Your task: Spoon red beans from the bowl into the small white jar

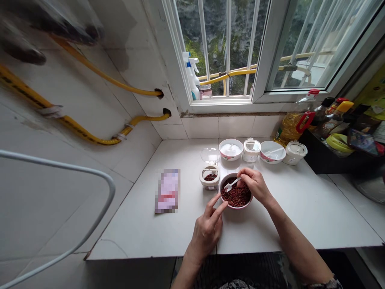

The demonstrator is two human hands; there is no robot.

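Note:
A bowl (pixel 236 207) of dark red, peppercorn-like grains (pixel 237 197) stands on the white counter. My right hand (pixel 254 184) pinches the handle of a small white spoon (pixel 228 188) over the grains; a few red bits seem to lie in its scoop. My left hand (pixel 208 226) has two fingers stretched out, their tips at the bowl's near left rim, while the other fingers are bent and partly hidden. Just left of the bowl sits a white seasoning jar (pixel 209 184) with its clear lid (pixel 210 155) raised and some of the same red grains inside.
Behind stand a bowl of white powder (pixel 231 150), a lidded jar (pixel 252 149), a bowl with a white spoon (pixel 272 153) and another jar (pixel 295 152). A blurred purple packet (pixel 168 190) lies left. An oil bottle (pixel 291 124) and black rack (pixel 327 154) bound the right.

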